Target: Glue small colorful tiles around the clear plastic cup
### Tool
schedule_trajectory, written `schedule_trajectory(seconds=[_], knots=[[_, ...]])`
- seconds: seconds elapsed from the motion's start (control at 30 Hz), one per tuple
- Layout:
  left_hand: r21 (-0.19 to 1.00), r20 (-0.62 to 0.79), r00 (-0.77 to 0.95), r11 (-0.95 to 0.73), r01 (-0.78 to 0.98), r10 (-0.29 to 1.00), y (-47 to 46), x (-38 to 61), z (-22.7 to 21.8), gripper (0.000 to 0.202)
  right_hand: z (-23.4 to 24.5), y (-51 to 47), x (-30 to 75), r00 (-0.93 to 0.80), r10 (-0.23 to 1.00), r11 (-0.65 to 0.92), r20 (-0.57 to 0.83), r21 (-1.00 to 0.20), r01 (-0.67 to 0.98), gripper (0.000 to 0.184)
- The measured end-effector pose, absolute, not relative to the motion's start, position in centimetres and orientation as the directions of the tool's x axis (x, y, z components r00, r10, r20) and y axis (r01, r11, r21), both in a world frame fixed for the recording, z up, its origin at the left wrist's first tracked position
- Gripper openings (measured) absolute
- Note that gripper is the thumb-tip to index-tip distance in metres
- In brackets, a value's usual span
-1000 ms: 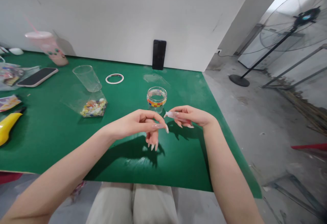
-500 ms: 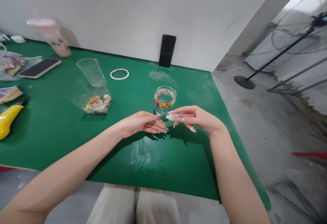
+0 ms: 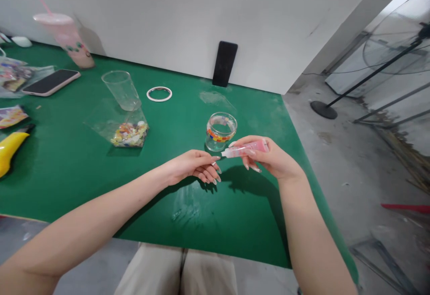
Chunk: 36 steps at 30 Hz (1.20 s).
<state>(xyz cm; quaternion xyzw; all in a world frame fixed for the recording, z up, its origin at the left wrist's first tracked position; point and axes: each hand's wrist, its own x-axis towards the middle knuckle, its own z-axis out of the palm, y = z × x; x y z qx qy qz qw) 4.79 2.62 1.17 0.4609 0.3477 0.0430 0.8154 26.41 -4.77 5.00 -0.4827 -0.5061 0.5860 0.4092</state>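
Note:
My right hand (image 3: 265, 158) grips a small pink tube (image 3: 244, 149), its white nozzle pointing left toward my left hand (image 3: 195, 167). The left hand's fingers are drawn together in a pinch right at the nozzle tip; what they hold is too small to see. Both hands hover low over the green table (image 3: 67, 169). Just behind them stands a clear glass (image 3: 221, 131) with a band of coloured tiles round it.
A clear bag of coloured tiles (image 3: 129, 133) and an empty clear cup (image 3: 121, 89) lie to the left, a white ring (image 3: 159, 93) behind. A black phone (image 3: 225, 63) leans on the wall. A second phone (image 3: 51, 82), pink tumbler (image 3: 69, 39) and yellow tool (image 3: 8, 154) sit far left.
My left hand dropped lower and closed its fingers at the tube's nozzle. My right hand turned the pink tube so more of it shows. The view shifted slightly.

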Motion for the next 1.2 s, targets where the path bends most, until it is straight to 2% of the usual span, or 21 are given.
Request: schedule_trajectory(seconds=[0.1, 0.23, 0.4, 0.5, 0.6, 0.73, 0.87, 1.0, 1.2], knots=[[0.776, -0.534, 0.719, 0.594, 0.209, 0.444, 2.1, 5.1, 1.2, 0.026, 4.5, -4.4, 25.5, -0.118, 0.989, -0.096, -0.084, -0.991, -0.096, 0.023], [0.765, -0.537, 0.687, 0.627, 0.151, 0.490, 1.6, 5.2, 1.0, 0.021, 3.9, -3.9, 24.1, 0.021, 0.997, -0.076, -0.081, -0.983, -0.169, 0.013], [0.739, -0.532, 0.675, 0.669, 0.075, 0.512, 1.4, 5.1, 0.9, 0.023, 3.6, -3.7, 23.5, -0.087, 0.981, -0.182, -0.172, -0.976, -0.122, 0.026], [0.686, -0.549, 0.666, 0.728, 0.012, 0.506, 1.5, 5.1, 1.0, 0.029, 3.4, -3.7, 23.5, -0.100, 0.980, -0.184, -0.173, -0.976, -0.117, 0.029], [0.643, -0.546, 0.674, 0.765, -0.042, 0.497, 1.6, 5.1, 1.1, 0.034, 3.0, -3.6, 23.3, -0.016, 0.988, -0.156, -0.155, -0.985, -0.076, 0.031], [0.611, -0.523, 0.699, 0.786, -0.091, 0.487, 1.4, 5.1, 1.2, 0.035, 2.9, -3.6, 23.0, 0.122, 0.982, -0.149, -0.144, -0.988, 0.036, 0.024], [0.581, -0.486, 0.717, 0.797, -0.161, 0.500, 0.8, 5.2, 1.3, 0.034, 3.3, -3.8, 22.7, 0.110, 0.988, -0.121, -0.108, -0.985, 0.124, 0.021], [0.576, -0.408, 0.762, 0.789, -0.213, 0.503, 0.4, 5.2, 1.4, 0.037, 3.5, -4.0, 22.7, 0.156, 0.986, -0.074, -0.055, -0.990, 0.118, 0.024], [0.559, -0.310, 0.831, 0.796, -0.234, 0.462, -0.3, 5.0, 1.9, 0.038, 4.4, -4.3, 22.7, 0.152, 0.986, -0.084, -0.065, -0.989, 0.122, 0.022]])
